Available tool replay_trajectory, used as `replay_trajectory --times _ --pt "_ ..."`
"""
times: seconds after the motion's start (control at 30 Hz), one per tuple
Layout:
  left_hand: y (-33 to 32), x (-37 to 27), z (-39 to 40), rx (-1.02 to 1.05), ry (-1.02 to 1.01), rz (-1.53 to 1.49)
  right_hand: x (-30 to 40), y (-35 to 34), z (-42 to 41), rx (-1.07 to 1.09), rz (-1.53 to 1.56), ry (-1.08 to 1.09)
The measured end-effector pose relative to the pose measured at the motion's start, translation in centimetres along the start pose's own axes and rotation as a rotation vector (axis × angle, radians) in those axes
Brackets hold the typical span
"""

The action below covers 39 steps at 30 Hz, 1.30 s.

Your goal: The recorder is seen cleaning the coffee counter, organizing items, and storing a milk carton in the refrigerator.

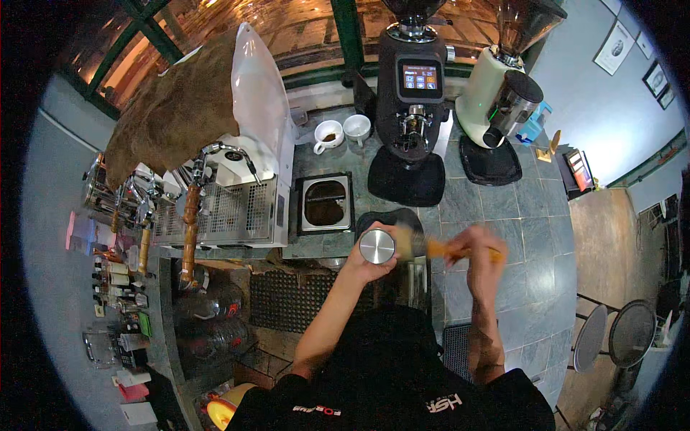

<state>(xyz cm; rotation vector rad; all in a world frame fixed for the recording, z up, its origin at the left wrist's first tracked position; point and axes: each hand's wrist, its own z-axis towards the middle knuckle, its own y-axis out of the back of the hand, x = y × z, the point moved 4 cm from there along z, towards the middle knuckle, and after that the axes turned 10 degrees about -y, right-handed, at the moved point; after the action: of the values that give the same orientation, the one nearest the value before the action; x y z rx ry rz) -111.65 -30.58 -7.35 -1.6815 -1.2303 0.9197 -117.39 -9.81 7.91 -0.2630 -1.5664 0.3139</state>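
Note:
My left hand [364, 268] holds what looks like a coffee tamper, its round, flat steel face [377, 246] turned up towards the camera. The rest of the tamper is hidden in the hand. To the right, my right hand [477, 252] grips the yellow-orange handle [441, 249] of a brush. Its pale head [405, 241] is blurred and lies close beside the tamper; whether they touch I cannot tell. Partly hidden behind the left hand is a black mat [396, 215] on the counter's front edge. Left of it, a steel container [325, 203] with dark coffee grounds is set in the counter.
An espresso machine [237, 210] with wooden-handled portafilters stands at left. Two white cups [329, 137], one with grounds inside, sit near the window. A black grinder [412, 81] and a cream grinder [482, 102] stand at the back, and stools [633, 333] at the right.

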Motion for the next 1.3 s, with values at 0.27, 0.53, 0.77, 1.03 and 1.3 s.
replay_trajectory --times 0.27,0.53,0.77,1.03,1.3 --pt "-0.8 -2.8 3.0 -0.389 -1.09 1.63 -6.4 6.6 4.2 0.07 -0.811 -0.139" --pt "-0.1 0.2 7.4 0.06 -1.275 2.45 -11.9 10.2 4.9 0.016 -0.943 0.253" --pt "1.9 1.1 8.6 0.184 -1.327 2.514 -13.9 12.0 5.0 -0.037 -0.942 0.289" --pt "1.5 1.5 9.1 -0.008 -1.193 2.623 -17.1 11.9 5.2 -0.021 -1.066 0.189" --pt "0.9 2.1 5.3 -0.126 -0.815 2.545 -21.4 12.7 3.7 0.025 -1.351 0.364"
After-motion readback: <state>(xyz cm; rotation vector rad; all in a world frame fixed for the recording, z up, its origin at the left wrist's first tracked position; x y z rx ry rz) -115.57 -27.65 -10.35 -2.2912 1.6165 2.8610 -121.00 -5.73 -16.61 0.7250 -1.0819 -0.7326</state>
